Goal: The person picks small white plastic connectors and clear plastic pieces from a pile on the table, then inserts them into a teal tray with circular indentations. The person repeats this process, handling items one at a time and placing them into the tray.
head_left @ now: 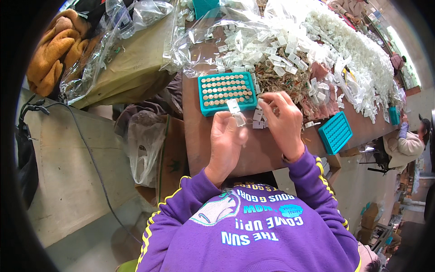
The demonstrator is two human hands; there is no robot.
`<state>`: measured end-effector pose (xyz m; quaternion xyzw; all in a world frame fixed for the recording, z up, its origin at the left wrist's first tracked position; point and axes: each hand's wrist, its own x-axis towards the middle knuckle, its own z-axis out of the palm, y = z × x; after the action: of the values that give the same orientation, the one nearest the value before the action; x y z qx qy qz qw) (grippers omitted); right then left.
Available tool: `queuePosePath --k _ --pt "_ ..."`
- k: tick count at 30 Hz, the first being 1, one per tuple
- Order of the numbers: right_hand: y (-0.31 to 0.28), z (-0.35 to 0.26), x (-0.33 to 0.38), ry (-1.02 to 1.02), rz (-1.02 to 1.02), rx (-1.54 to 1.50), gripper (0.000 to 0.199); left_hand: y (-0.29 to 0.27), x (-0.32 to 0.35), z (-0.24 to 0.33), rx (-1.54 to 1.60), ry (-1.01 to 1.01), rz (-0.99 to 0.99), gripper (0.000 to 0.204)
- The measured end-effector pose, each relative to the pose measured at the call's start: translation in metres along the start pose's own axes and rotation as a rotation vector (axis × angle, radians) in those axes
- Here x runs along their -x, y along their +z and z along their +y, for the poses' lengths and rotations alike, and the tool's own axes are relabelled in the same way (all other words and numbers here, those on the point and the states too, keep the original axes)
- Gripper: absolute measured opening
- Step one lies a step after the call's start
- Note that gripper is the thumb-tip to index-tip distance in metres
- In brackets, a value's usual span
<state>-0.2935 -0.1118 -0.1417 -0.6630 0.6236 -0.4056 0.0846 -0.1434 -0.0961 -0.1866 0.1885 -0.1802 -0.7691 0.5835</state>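
My left hand point(226, 138) pinches a small white plastic case point(233, 106) with a clear flap point(239, 119), held just over the near edge of a teal tray. To its right, my right hand point(284, 121) has thumb and fingertips brought together; whatever is between them is too small to make out. The teal tray point(202, 107) lies on the brown table and bears rows of small round metal discs point(220, 90). Several white plastic pieces point(258, 120) lie on the table between the two hands.
A large heap of white and clear plastic pieces point(362, 81) spreads across the table point(199, 149), with shredded brown material point(272, 81) before it. Another teal tray point(335, 132) lies at right. Clear plastic sheeting point(199, 50) hangs at left. A co-worker point(405, 144) sits at far right.
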Motion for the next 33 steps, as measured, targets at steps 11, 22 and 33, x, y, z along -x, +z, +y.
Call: queuePosePath --k 11,22,33 --pt "0.033 0.025 -0.046 -0.243 -0.109 0.239 0.011 -0.012 -0.002 0.002 0.065 -0.156 0.038 0.013" --pt "0.038 0.021 -0.067 -0.200 -0.154 0.066 0.006 -0.018 -0.006 -0.004 0.056 -0.121 0.002 0.020" --pt "0.047 0.024 -0.087 -0.326 -0.261 0.169 0.008 -0.021 -0.008 -0.005 0.048 -0.125 0.049 0.019"
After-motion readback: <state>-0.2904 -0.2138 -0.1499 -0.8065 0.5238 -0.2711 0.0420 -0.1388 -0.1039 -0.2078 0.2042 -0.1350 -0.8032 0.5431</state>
